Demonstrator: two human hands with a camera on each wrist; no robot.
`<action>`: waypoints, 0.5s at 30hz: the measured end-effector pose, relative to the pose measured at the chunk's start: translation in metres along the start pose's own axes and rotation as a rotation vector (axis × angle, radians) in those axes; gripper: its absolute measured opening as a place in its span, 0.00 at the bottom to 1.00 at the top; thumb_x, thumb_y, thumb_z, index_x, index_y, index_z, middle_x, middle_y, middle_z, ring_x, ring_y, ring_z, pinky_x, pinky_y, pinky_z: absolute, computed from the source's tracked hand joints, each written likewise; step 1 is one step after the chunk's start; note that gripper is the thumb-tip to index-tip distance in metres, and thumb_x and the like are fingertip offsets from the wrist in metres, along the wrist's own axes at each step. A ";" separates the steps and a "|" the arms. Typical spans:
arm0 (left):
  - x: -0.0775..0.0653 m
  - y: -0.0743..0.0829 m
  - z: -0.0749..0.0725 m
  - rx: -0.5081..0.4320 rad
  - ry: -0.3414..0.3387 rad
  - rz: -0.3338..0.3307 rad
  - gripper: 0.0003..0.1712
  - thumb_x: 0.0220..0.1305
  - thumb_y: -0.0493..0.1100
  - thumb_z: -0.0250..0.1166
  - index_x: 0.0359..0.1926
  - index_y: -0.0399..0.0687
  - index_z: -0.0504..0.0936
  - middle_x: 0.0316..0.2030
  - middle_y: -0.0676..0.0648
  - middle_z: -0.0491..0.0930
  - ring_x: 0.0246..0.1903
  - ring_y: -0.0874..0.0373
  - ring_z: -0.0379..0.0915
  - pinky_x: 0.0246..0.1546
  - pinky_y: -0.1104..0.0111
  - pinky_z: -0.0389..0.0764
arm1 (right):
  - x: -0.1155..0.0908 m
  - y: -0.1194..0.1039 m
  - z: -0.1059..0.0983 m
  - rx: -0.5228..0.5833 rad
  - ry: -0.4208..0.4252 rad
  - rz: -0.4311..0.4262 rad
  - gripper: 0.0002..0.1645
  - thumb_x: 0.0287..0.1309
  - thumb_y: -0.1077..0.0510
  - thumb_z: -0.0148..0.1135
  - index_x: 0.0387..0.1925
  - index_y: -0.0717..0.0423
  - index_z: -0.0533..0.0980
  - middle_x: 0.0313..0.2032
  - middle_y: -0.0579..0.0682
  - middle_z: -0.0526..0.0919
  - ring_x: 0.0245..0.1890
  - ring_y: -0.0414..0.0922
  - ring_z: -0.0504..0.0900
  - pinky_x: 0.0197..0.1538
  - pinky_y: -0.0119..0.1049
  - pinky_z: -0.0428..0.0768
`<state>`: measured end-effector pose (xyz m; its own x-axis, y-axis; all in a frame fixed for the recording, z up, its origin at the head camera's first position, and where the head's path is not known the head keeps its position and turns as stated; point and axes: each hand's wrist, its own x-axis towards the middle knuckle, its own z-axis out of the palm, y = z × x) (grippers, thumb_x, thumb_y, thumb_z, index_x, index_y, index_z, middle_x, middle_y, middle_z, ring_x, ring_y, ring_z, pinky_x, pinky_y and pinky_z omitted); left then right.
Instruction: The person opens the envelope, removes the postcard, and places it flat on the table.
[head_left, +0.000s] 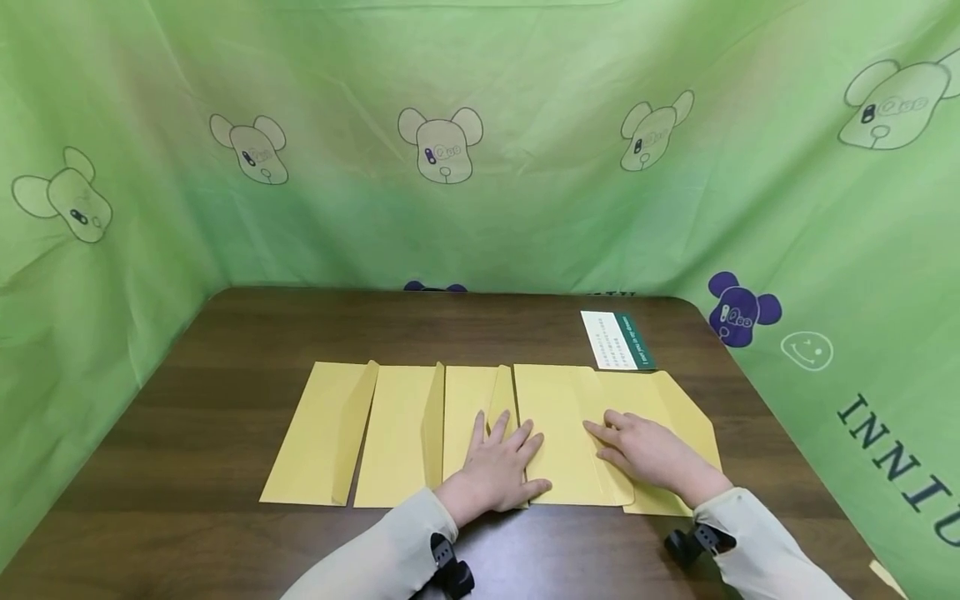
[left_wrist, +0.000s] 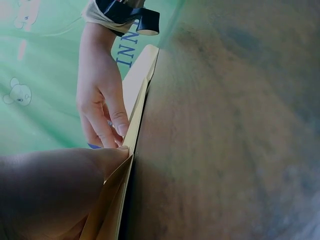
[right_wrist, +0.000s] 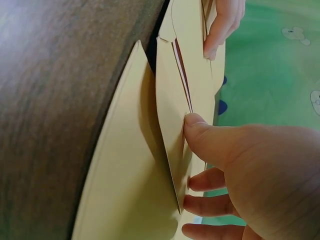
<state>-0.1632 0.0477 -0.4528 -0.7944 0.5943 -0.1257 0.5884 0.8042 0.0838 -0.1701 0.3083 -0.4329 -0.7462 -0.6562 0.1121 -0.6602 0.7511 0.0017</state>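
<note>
Several yellow paper envelopes lie in a row, their side flaps facing right. My left hand is spread over the left edge of the fourth envelope and the right part of the third envelope. My right hand touches the fourth envelope's flap side, where it overlaps the rightmost envelope. In the right wrist view my thumb rests at the narrow gap along the envelope's mouth, the other fingers loosely bent beside it. Flaps on the leftmost envelope and second envelope stand partly raised.
A white and green printed card lies behind the right end of the row. The dark wooden table is enclosed by green cloth with printed bear heads. Both wrists wear black camera mounts.
</note>
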 end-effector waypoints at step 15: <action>0.002 -0.001 0.004 -0.008 0.006 0.000 0.41 0.69 0.73 0.47 0.76 0.62 0.61 0.75 0.56 0.56 0.75 0.47 0.44 0.71 0.42 0.42 | 0.002 0.003 -0.002 0.033 -0.017 0.003 0.22 0.61 0.56 0.67 0.54 0.63 0.81 0.31 0.41 0.65 0.27 0.37 0.64 0.31 0.35 0.72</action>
<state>-0.1649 0.0482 -0.4574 -0.7956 0.5939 -0.1199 0.5868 0.8045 0.0915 -0.1738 0.3093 -0.4309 -0.7492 -0.6554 0.0956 -0.6604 0.7503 -0.0314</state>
